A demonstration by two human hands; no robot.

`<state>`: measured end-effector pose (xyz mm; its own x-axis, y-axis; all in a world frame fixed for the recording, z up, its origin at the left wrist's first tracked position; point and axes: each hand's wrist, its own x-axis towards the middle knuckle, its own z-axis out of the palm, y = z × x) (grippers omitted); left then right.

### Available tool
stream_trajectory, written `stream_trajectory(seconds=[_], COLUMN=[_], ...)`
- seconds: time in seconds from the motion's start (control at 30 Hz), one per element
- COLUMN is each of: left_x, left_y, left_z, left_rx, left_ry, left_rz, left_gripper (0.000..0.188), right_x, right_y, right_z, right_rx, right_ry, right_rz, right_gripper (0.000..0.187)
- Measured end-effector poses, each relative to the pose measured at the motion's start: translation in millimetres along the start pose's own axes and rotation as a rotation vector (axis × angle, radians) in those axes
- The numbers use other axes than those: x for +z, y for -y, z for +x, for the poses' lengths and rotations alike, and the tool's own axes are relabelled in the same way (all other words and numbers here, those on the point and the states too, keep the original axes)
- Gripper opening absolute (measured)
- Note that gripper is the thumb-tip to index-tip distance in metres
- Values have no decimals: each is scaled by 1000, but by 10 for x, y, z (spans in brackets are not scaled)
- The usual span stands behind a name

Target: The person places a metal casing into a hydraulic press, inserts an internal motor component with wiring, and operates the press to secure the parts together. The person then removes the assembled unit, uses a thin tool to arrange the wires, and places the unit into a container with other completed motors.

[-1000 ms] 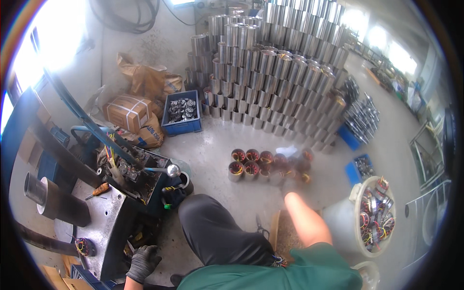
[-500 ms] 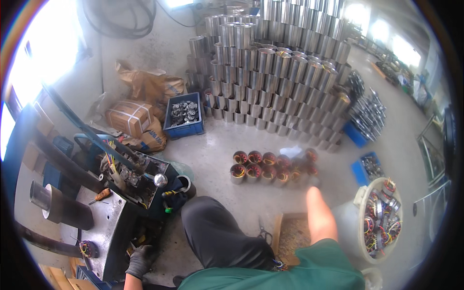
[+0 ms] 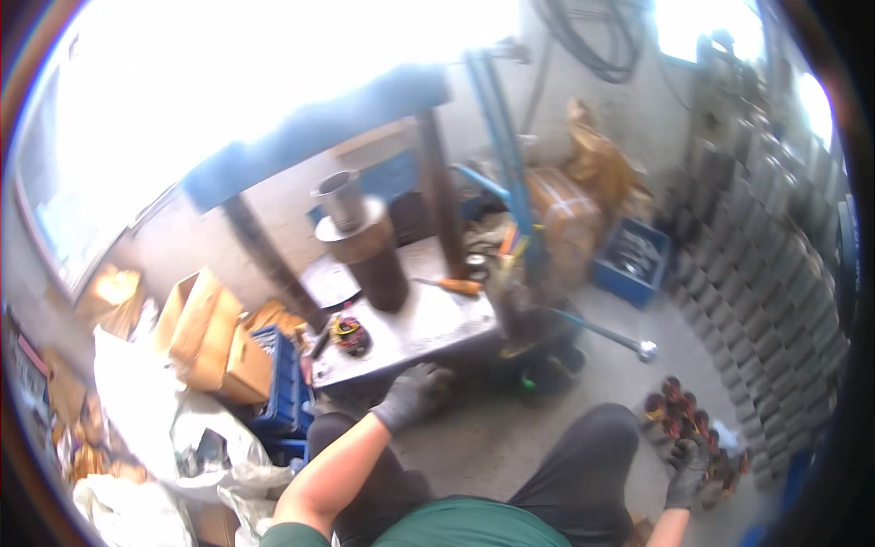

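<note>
My left hand, in a grey glove, hovers at the front edge of a metal press bench. Its fingers look loosely apart, with nothing visible in them. On the bench near it sits a small wound stator with yellow and red wires. A thick dark cylinder stands further back, topped by a light collar and a shiny metal sleeve. At the right, my gloved right hand is beside several copper-wound stators on the floor. Its fingers seem apart, though blurred; I see nothing held.
An orange-handled screwdriver lies on the bench. A blue lever with a ball end juts over the floor. Stacked metal sleeves rise at the right. Blue crates, cardboard boxes and white sacks crowd the left.
The view has swung left toward the press bench. My right arm, earlier stretched out to the end of the stator rows, is drawn back nearer. My left hand has risen to the bench edge.
</note>
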<state>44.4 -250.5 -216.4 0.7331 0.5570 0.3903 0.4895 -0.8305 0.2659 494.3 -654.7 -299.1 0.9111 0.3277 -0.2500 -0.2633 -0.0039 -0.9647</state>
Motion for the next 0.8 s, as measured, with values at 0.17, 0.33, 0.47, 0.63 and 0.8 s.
stream_trajectory(seconds=[0.17, 0.33, 0.47, 0.63, 0.8], left_x=[-236, -401, -489, -308, -193], left_y=[348, 1014, 1122, 1191, 664], left_z=[-21, -243, -282, -219, -41], left_rx=[-182, -673, -806, -794, -582], left_ry=[-362, -647, -508, -514, -621], left_rz=[19, 113, 189, 218, -327], left_gripper=[35, 41, 41, 26, 28], right_x=[1575, 2950, 3691, 4109, 4149], right_y=[1253, 1664, 1497, 993, 312], right_z=[-745, -1341, -1618, -1674, -1434], right_rx=[-666, -1073, -1046, -930, -367], right_ry=[697, 1268, 1555, 1665, 1446], right_rz=[-232, -490, -479, -403, -470], right_gripper=[17, 26, 23, 16, 24])
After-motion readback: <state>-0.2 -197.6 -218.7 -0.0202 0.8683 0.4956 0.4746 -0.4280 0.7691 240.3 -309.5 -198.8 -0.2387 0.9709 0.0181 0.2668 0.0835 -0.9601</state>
